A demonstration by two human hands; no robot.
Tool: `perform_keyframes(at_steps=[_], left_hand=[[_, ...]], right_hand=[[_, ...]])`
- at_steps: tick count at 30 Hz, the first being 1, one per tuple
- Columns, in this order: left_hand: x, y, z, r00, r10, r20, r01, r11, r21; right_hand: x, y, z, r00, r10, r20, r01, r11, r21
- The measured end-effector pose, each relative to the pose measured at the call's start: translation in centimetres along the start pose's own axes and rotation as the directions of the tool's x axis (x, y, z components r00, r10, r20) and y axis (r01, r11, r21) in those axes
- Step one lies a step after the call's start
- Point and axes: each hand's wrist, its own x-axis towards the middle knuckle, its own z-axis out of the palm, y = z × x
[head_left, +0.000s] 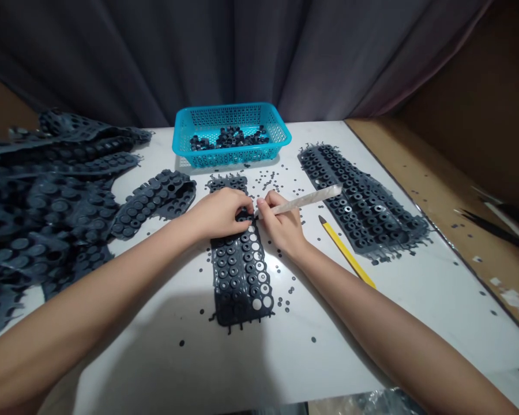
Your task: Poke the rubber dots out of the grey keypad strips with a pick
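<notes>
A black moulded rubber sheet (237,274) with rows of round ring-shaped parts lies lengthwise before me; white shows through several holes along its right side. My left hand (222,212) rests across its upper half, thumb and forefinger curled round a ring there, closed on the sheet. Just right of it, my right hand (283,225) is closed round a white stick-shaped tool (311,199). The tool's tip meets the sheet's right edge by my left fingertips; the tip itself is too small to make out.
A turquoise basket (231,157) holding small black parts stands behind. Another black sheet (358,202) and a yellow knife-like tool (346,252) lie right. Moulded sheets (69,213) are heaped left. Small black discs litter the white table (164,357). Dark tweezers (497,227) lie far right.
</notes>
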Motion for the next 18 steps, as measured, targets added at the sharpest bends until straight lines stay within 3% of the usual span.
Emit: perform_keyframes(at_steps=[11,18], left_hand=[[0.88,0.73,-0.13,0.997,-0.038,0.065,0.034,0.998,0.051],[0.31,-0.07,0.66,1.0,0.004,-0.009,-0.005,0.988,-0.155]], right_hand=[[-0.15,-0.09,0.11,0.999,-0.029,0.037,0.031,0.998,-0.049],[-0.25,0.05,0.27,0.999,-0.026,0.038,0.03,0.994,-0.104]])
